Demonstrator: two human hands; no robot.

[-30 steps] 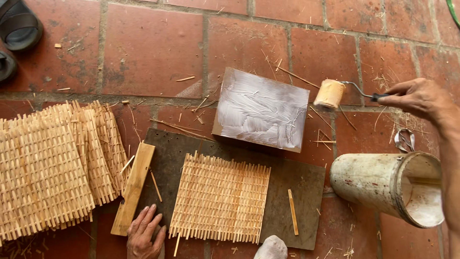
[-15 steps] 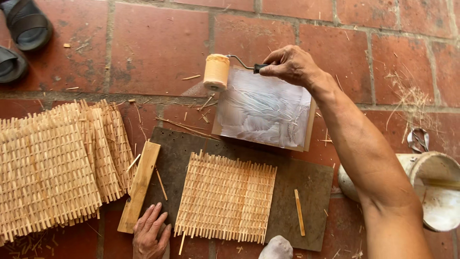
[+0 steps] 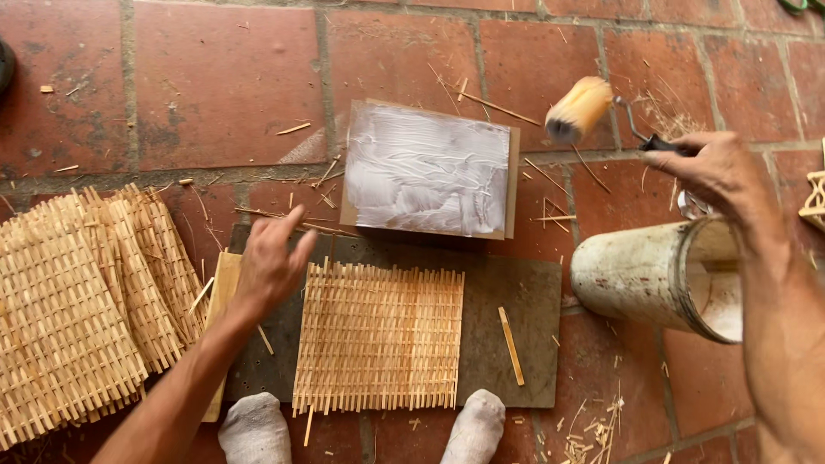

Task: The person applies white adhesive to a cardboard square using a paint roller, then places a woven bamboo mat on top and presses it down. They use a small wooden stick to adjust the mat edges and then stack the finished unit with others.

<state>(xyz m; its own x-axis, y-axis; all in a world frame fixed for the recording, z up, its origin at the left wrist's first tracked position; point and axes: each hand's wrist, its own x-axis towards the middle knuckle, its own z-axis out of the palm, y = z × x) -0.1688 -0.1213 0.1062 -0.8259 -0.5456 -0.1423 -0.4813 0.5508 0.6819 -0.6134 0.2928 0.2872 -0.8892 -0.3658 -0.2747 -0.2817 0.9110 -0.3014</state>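
— What lies nearest?

— Two sock-covered feet (image 3: 253, 427) at the near edge, and just beyond them a lattice mat of thin bamboo sticks (image 3: 376, 337) lying flat on a dark board (image 3: 507, 301) on the brick floor (image 3: 223, 86). A loose stick (image 3: 511, 345) lies to the right of the mat on the same board.

— And the hands?

— The left hand (image 3: 268, 262) hovers over the board's left part, just beside the mat, its fingers (image 3: 296, 245) spread and released, grasping nothing. A wooden block (image 3: 225, 283) lies partly under that arm. Further left, a stack of finished mats (image 3: 77, 309) fans out on the floor.

— The right?

— The right hand (image 3: 718, 172) is clenched on the handle of a small paint roller (image 3: 580, 109), whose yellowish sleeve hangs in the air just right of the flat plate (image 3: 430, 169) smeared with white paste (the plate sits just beyond the board).

— How should the roller be handled well?

— I judge the sleeve should be loaded evenly off the plate's smear, then run lightly along the sticks so none shift.

— Any containers?

— One pale cylinder (image 3: 640, 275) lies on its side at the right, mouth towards the right arm; whitish residue coats its inside, but I cannot tell how much.
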